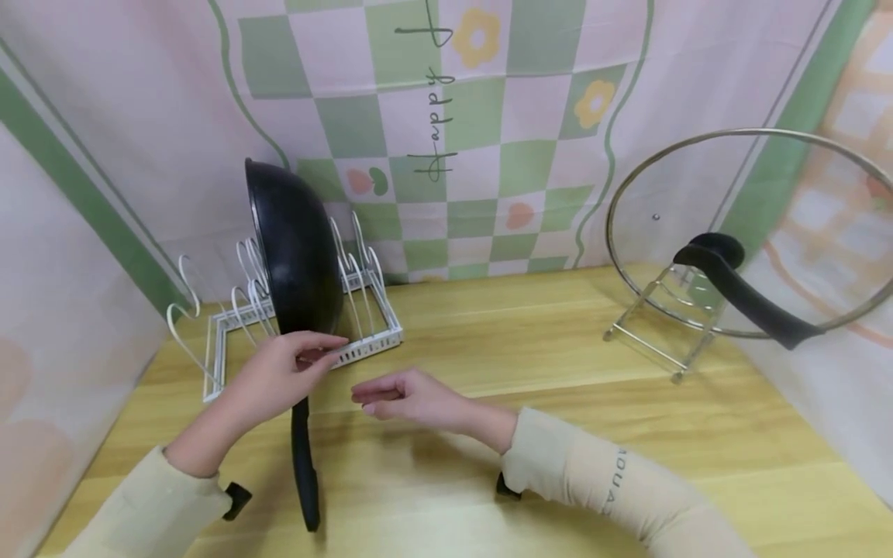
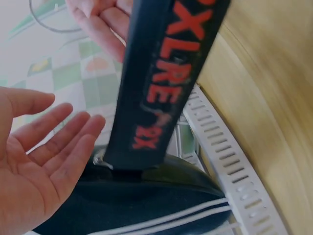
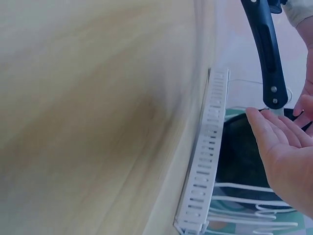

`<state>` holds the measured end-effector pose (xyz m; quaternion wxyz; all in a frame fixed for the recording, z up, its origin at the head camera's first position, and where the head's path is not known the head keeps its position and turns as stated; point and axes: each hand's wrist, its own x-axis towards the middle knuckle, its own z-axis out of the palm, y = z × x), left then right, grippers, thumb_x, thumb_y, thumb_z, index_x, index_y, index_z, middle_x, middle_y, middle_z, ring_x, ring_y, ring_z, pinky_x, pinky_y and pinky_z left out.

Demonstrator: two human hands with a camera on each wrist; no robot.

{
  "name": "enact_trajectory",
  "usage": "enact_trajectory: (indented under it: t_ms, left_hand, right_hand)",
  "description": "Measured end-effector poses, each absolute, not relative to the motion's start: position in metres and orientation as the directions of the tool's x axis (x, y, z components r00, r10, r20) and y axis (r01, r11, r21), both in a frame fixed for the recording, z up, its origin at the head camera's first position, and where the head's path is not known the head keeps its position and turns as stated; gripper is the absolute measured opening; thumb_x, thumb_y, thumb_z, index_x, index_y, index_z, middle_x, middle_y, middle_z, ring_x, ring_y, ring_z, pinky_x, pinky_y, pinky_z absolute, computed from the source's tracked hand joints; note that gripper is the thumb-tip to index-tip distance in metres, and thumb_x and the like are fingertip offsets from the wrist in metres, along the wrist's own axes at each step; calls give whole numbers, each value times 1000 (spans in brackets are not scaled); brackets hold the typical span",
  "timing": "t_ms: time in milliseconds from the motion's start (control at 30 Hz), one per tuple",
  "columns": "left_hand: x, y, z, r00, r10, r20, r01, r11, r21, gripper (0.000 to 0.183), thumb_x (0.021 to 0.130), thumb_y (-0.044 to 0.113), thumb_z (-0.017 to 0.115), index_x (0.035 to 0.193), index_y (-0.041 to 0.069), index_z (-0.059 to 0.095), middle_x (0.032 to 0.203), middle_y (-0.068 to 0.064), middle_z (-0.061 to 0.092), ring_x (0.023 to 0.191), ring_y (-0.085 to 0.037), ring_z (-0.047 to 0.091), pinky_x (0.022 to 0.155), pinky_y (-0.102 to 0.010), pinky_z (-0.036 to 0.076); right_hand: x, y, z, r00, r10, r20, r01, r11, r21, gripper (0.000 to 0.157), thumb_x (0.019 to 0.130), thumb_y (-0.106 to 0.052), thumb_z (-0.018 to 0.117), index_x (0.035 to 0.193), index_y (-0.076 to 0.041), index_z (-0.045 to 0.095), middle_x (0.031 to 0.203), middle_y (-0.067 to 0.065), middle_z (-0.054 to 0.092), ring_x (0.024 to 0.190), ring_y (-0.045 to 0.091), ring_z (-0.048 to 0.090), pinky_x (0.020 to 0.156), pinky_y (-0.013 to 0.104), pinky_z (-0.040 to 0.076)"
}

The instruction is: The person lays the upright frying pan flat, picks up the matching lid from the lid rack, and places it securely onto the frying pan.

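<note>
A black frying pan stands on its edge between the wires of a white rack, its handle reaching toward me over the table. In the left wrist view, red letters mark the handle. My left hand hovers over the pan's handle end, fingers extended and apart from it, as the left wrist view of the hand shows. To the right of the handle is my right hand, its fingers loosely extended and holding nothing. The right wrist view has this hand beside the pan.
At the right, a glass lid with a metal rim and black handle leans on a small wire stand. Patterned cloth hangs behind the wooden table. More wire loops rise at the rack's left.
</note>
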<state>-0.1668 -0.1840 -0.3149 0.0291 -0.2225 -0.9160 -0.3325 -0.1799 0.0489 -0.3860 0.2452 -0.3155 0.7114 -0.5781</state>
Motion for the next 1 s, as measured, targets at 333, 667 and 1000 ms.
enact_trajectory:
  t_ms: [333, 667, 1000]
  left_hand:
    - [-166, -219, -328, -885, 451, 117, 396, 595, 699, 24, 100, 13, 67, 122, 6, 73, 116, -7, 74, 99, -19, 71, 82, -32, 59]
    - [-172, -268, -335, -784, 621, 10, 271, 327, 905, 28, 103, 2, 58, 124, -15, 63, 112, -9, 74, 99, -16, 72, 88, -30, 57]
    - [-187, -287, -361, -832, 522, -187, 38, 390, 920, 52, 104, 17, 60, 141, -17, 47, 132, -29, 60, 106, -23, 68, 90, -33, 57]
  right_hand:
    - [-167, 31, -390, -668, -743, -52, -120, 177, -977, 40, 101, -8, 65, 137, 7, 59, 134, 15, 65, 124, 28, 62, 96, 22, 51]
    - [-164, 23, -394, -667, -742, -69, -82, 166, -983, 41, 99, -7, 67, 137, 7, 59, 133, 15, 66, 125, 30, 62, 97, 22, 50]
    - [-163, 16, -397, -653, -753, -80, -47, 146, -988, 43, 99, -3, 66, 139, 10, 55, 134, 19, 64, 124, 32, 62, 97, 22, 51]
